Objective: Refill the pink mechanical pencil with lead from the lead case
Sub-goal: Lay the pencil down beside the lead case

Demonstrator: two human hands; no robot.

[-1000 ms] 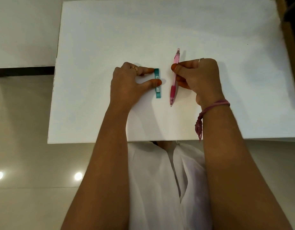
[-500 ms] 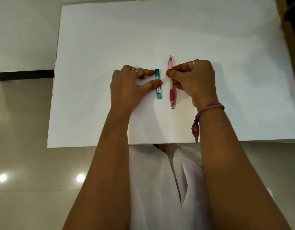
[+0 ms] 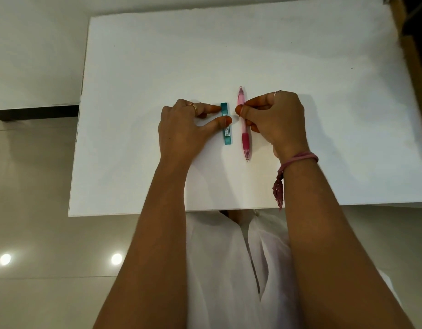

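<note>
The pink mechanical pencil (image 3: 244, 129) lies flat on the white table (image 3: 229, 55), tip pointing towards me. My right hand (image 3: 276, 117) pinches its barrel between thumb and fingers. Just left of it lies the slim teal lead case (image 3: 226, 132), parallel to the pencil. My left hand (image 3: 184, 129) rests on the table with the thumb and forefinger on the case's upper half.
The table's near edge (image 3: 157, 213) runs just in front of my white clothing. A pink thread bracelet (image 3: 298, 160) hangs from my right wrist. Tiled floor (image 3: 32, 186) lies to the left, and a brown frame (image 3: 414, 55) borders the far right.
My right hand has brought the pencil down from a tilted, raised hold to lie flat beside the lead case. My left hand has stayed on the case.
</note>
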